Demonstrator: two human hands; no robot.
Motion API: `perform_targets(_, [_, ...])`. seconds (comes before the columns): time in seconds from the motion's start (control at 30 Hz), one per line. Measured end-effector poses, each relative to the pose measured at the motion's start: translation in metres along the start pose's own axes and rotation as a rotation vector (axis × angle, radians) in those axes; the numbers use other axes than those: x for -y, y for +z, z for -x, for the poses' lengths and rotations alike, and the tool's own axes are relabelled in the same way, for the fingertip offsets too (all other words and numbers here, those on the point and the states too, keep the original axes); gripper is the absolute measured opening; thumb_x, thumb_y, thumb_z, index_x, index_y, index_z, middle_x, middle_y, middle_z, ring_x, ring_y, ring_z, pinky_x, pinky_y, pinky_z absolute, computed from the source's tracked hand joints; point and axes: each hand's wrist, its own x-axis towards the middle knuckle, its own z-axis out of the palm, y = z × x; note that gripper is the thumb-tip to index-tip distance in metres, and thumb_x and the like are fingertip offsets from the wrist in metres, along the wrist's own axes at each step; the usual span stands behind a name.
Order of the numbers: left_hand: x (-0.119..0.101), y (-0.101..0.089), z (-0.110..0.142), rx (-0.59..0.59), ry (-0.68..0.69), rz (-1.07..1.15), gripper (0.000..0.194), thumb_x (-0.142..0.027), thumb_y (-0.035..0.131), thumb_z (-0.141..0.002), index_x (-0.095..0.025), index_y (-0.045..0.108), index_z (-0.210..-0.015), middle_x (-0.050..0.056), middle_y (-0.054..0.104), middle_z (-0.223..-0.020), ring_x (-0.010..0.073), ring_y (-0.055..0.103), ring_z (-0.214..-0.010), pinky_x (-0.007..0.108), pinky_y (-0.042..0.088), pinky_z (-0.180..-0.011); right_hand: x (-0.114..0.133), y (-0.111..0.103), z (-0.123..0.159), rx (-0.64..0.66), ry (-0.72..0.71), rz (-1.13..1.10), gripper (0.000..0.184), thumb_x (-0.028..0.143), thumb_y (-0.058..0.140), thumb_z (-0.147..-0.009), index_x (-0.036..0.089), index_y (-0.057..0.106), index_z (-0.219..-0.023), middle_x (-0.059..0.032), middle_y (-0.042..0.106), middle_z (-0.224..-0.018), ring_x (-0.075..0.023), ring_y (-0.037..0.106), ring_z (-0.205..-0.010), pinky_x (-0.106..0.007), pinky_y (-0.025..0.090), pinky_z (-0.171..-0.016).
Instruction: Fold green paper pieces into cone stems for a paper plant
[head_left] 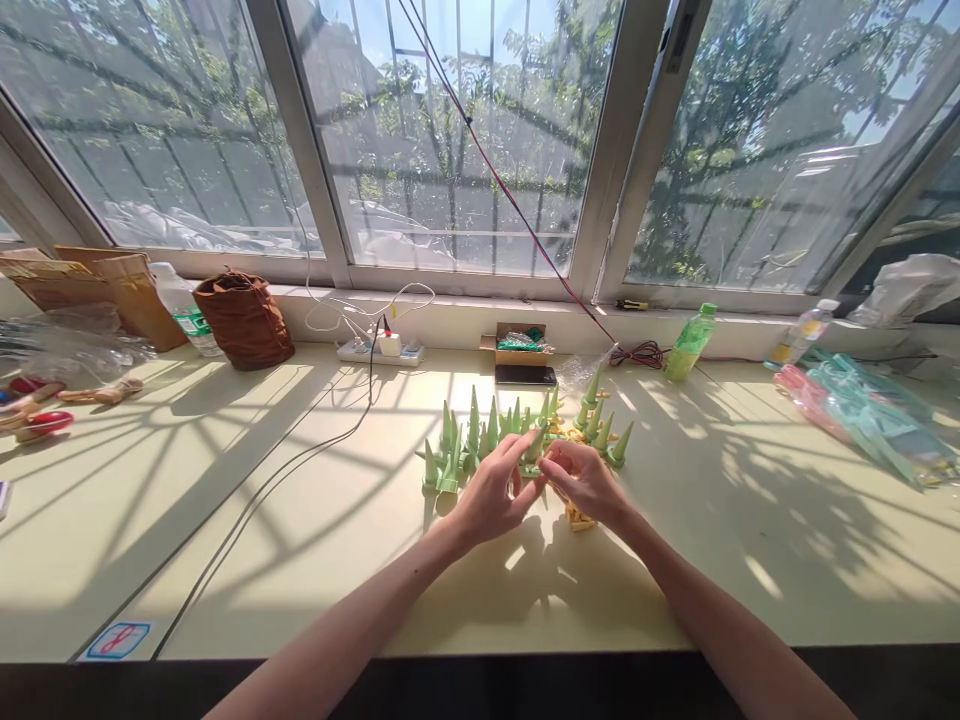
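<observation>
My left hand (499, 490) is closed around a light green cone-shaped piece (534, 447), its pointed tip up and its flat base partly behind my fingers. Close beside it, my right hand (585, 482) has its fingers pinched together at the same piece's base; what sits in that pinch is hidden. Several more green cone pieces (474, 425) stand upright on the table just behind and to the left of my hands. Others (619, 447) stand to the right, among small yellowish pieces. Below my right hand lies a little heap of yellowish pieces (580, 518).
Behind the cones are a black phone (525, 375) and a small open cardboard box (521, 345). A power strip (382, 350) with cables lies to the left. A green bottle (690, 343) and plastic bags (862, 405) are at the right; a brown bag (244, 320) stands far left.
</observation>
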Motion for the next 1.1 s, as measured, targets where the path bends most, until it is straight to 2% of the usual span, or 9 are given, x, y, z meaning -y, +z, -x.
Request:
perform_targets(0.27, [0.0040, -0.0003, -0.0008, -0.035, 0.025, -0.081, 0.058, -0.022, 0.059, -0.089, -0.021, 0.040, -0.143, 0.007, 0.055, -0.110, 0.0060, 0.051, -0.058, 0.022, 0.049, -0.050, -0.0037, -0.0002, -0.0005, 0.005, 0.001, 0.048, 0.037, 0.043, 0.057, -0.092, 0.018, 0.050, -0.067, 0.0037, 0.049, -0.056, -0.0085, 0.043, -0.050, -0.022, 0.032, -0.048])
perform_targets(0.47, [0.0051, -0.0002, 0.0006, -0.054, 0.024, -0.164, 0.058, -0.021, 0.059, -0.089, -0.022, 0.039, -0.144, 0.007, 0.055, -0.111, 0.0059, 0.050, -0.057, 0.023, 0.049, -0.050, -0.0082, -0.0021, 0.0010, 0.089, 0.065, -0.095, 0.038, 0.048, 0.057, -0.092, 0.017, 0.056, -0.070, 0.0049, 0.047, -0.053, -0.0076, 0.041, -0.045, -0.021, 0.032, -0.045])
perform_targets(0.6, [0.0044, -0.0004, 0.0000, -0.113, 0.081, -0.208, 0.057, -0.019, 0.059, -0.089, -0.021, 0.040, -0.142, 0.006, 0.056, -0.105, 0.0072, 0.050, -0.058, 0.022, 0.048, -0.051, -0.0063, -0.0040, 0.0001, 0.119, 0.085, -0.151, 0.037, 0.047, 0.059, -0.091, 0.016, 0.059, -0.070, 0.0045, 0.049, -0.052, -0.0076, 0.043, -0.044, -0.021, 0.033, -0.044])
perform_targets(0.77, [0.0053, 0.0026, -0.0025, -0.227, 0.188, -0.218, 0.045, -0.021, 0.061, -0.090, -0.018, 0.041, -0.131, 0.004, 0.059, -0.092, 0.0077, 0.050, -0.056, 0.020, 0.046, -0.047, -0.0012, -0.0032, -0.0012, 0.105, 0.125, -0.203, 0.036, 0.046, 0.060, -0.090, 0.016, 0.060, -0.070, 0.0049, 0.049, -0.049, -0.0077, 0.043, -0.041, -0.020, 0.033, -0.041])
perform_targets(0.9, [0.0075, 0.0044, -0.0029, -0.246, 0.234, -0.215, 0.032, -0.021, 0.060, -0.090, -0.018, 0.041, -0.116, 0.001, 0.057, -0.085, 0.0062, 0.048, -0.052, 0.017, 0.042, -0.044, -0.0011, -0.0010, -0.0008, 0.089, 0.160, -0.290, 0.031, 0.044, 0.063, -0.088, 0.016, 0.061, -0.074, 0.0053, 0.049, -0.051, -0.0075, 0.043, -0.041, -0.020, 0.035, -0.040])
perform_targets(1.1, [0.0097, 0.0053, 0.0000, -0.244, 0.266, -0.256, 0.039, -0.014, 0.058, -0.086, -0.018, 0.042, -0.122, 0.004, 0.058, -0.090, 0.0073, 0.047, -0.056, 0.018, 0.043, -0.045, -0.0009, 0.0029, -0.0006, 0.054, 0.198, -0.377, 0.029, 0.041, 0.068, -0.083, 0.015, 0.062, -0.073, 0.0002, 0.061, -0.061, -0.0072, 0.047, -0.044, -0.019, 0.036, -0.039])
